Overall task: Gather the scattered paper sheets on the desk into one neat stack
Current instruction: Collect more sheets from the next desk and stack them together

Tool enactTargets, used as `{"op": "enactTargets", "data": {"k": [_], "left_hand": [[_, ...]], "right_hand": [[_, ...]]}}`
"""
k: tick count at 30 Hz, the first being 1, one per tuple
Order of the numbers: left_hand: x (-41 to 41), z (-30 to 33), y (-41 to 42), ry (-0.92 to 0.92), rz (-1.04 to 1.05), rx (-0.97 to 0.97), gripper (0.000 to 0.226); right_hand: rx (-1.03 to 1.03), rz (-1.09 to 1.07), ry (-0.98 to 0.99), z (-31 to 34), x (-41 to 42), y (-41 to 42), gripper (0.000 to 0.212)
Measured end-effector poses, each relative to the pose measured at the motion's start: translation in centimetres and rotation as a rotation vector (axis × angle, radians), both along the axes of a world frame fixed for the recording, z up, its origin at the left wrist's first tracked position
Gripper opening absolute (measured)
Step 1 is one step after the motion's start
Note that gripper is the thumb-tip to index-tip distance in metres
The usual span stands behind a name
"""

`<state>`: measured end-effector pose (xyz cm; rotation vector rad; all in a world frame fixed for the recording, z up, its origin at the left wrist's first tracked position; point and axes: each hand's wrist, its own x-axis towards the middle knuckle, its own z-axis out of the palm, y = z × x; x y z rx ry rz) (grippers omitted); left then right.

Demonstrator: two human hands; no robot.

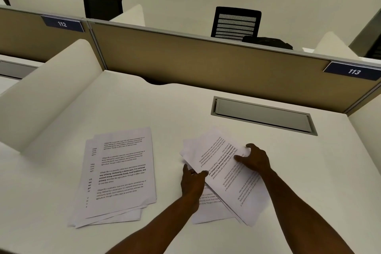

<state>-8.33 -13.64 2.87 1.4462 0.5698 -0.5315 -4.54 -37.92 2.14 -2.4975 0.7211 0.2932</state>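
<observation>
Both hands grip a skewed bundle of sheets (228, 173) near the desk's (144, 105) front edge: left hand (192, 181) pinching its left edge, right hand (255, 159) clasping its right edge. Left of it lies a second loose pile (119, 173), flat and untouched. Farther back, a grey cable hatch (261, 114) sits near the rear edge.

Tan partition (206, 62) backs white desk (144, 105); black chairs (236, 22) beyond.

Both hands (192, 181) (255, 160) forward, fingers curled.
</observation>
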Motion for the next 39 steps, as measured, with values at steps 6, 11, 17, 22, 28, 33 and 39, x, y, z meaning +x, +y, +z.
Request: {"op": "enactTargets", "data": {"k": [6,11,17,22,28,33,39], "left_hand": [[0.2,-0.4,0.3,-0.027,-0.039,0.005,0.066],[0.2,-0.1,0.6,-0.068,-0.081,-0.006,0.068],[0.9,3.4,0.7,-0.856,-0.319,0.572,0.087],[6.1,8.2,-0.6,-1.378,-0.788,0.895,0.063],[9.1,13.5,-0.5,-1.147,-1.069,1.07,0.043],[9.7,14.3,1.8,-1.028,-1.124,0.924,0.025],[9.6,12.3,7.4,-0.935,-0.694,0.588,0.015]], "right_hand": [[0.072,-0.055,-0.028,0.1,-0.5,-0.6,0.063],[0.156,-0.007,-0.156,2.4,-1.9,-0.3,0.022],[-0.014,0.197,-0.307,7.3,-2.2,0.9,0.022],[-0.159,0.402,-0.409,11.5,-1.7,3.4,0.021],[-0.257,0.567,-0.452,14.6,-1.4,6.3,0.02],[-0.378,0.606,-0.597,15.6,-1.4,7.5,0.018],[-0.412,-0.067,-1.153,15.7,-2.4,8.3,0.058]]}}
